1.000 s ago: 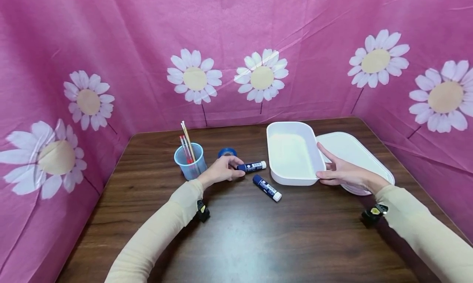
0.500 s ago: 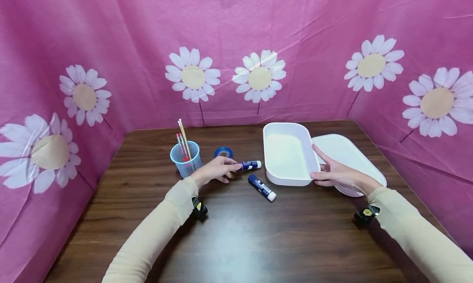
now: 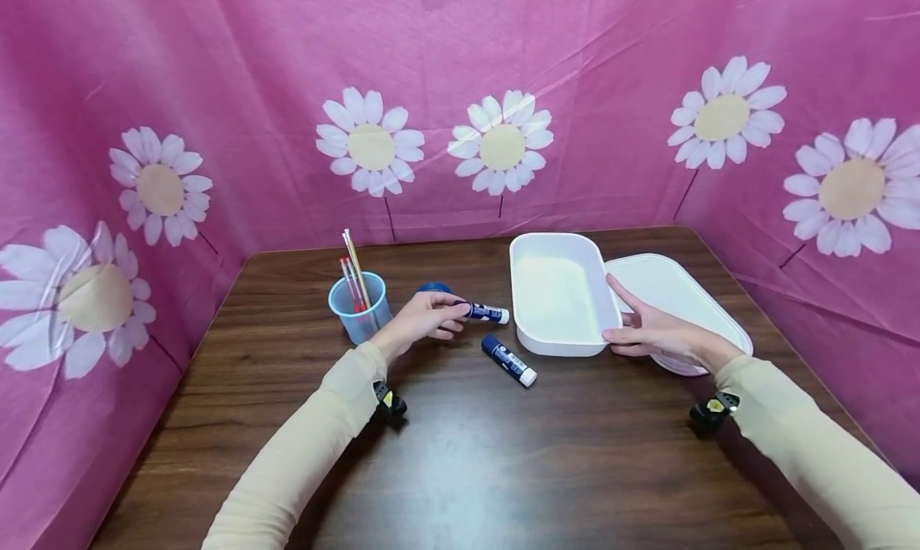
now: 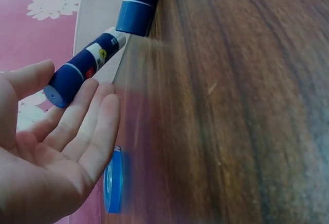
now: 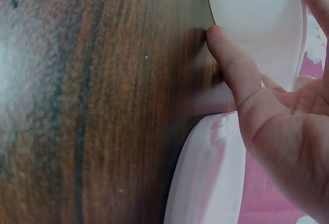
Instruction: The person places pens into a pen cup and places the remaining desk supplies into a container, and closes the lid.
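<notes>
Currently, the left hand [image 3: 426,317] pinches a dark-blue cylindrical glue stick with a white end [image 3: 489,313], thumb on one side and fingers on the other, clamped at the blue end. The held stick lies sideways between that hand and a white plastic rectangular box with rounded corners [image 3: 557,348], its white end pointing right, just beside the box's left wall; whether it touches the tabletop I cannot tell. The right hand [image 3: 657,334] rests against the right wall of the box, its visible fingers spread apart, one towards the far part of the wall and one at the near right corner. Beneath and beyond that hand, to the right of the box, lies a flat white plastic lid [image 3: 668,290]. A second blue-and-white glue stick [image 3: 509,360] lies slantwise on the brown wood-grain table [image 3: 460,470], nearer than the held one, its white end towards the near right. Just beyond the left hand, partly hidden by it, sits a roll of blue tape [image 3: 434,286]. Farther left stands a light-blue cup [image 3: 359,326] holding several slim red and gold-coloured sticks [image 3: 355,267]. Pink cloth with white daisies [image 3: 431,39] hangs behind the table.
</notes>
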The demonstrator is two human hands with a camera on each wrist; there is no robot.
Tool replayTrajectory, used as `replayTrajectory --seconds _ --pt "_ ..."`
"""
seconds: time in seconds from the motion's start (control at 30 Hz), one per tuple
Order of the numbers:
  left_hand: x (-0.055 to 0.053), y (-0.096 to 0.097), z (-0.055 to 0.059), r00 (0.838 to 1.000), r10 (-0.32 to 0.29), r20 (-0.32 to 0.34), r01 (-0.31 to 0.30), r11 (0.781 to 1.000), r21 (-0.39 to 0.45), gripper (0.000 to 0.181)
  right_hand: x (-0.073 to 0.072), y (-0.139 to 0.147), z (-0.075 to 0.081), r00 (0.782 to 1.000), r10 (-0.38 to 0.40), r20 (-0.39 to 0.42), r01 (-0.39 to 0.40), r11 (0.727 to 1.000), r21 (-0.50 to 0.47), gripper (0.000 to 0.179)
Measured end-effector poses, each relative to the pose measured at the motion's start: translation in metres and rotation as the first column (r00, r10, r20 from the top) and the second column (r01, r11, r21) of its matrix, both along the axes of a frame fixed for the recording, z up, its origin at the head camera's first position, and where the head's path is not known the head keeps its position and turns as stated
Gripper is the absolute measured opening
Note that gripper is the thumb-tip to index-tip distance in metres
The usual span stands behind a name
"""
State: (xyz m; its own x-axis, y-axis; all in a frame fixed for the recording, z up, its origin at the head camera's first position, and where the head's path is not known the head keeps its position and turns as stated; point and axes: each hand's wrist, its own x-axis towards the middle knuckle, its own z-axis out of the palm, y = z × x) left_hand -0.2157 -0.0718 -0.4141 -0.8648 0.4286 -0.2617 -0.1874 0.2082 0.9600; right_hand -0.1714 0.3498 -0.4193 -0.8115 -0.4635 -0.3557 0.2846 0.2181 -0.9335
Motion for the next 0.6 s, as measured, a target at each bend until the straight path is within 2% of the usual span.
replayTrajectory --seconds 0.1,0.23,0.43,0.5,0.6 --pt "-0.001 0.001 0.002 0.999 0.040 -0.014 -0.040 0.999 0.035 0.040 -0.001 0.001 0.002 0.999 0.035 -0.019 -0.035 0.999 -0.009 0.108" --pt "-0.004 0.004 0.004 0.995 0.091 -0.037 -0.087 0.991 0.103 0.040 -0.004 0.007 0.009 0.996 0.076 -0.042 -0.079 0.994 -0.081 0.107" --pt "-0.006 0.008 0.012 0.982 0.182 -0.054 -0.166 0.960 0.223 0.040 -0.010 0.013 0.016 0.995 0.071 -0.069 -0.081 0.984 -0.158 0.102" --pt "-0.006 0.010 0.015 0.980 0.194 -0.050 -0.174 0.949 0.264 0.042 -0.011 0.013 0.017 0.996 0.057 -0.073 -0.068 0.985 -0.158 0.100" --pt "-0.007 0.013 0.020 0.983 0.179 -0.049 -0.156 0.939 0.307 0.046 -0.010 0.013 0.016 0.997 0.029 -0.074 -0.040 0.988 -0.152 0.098"
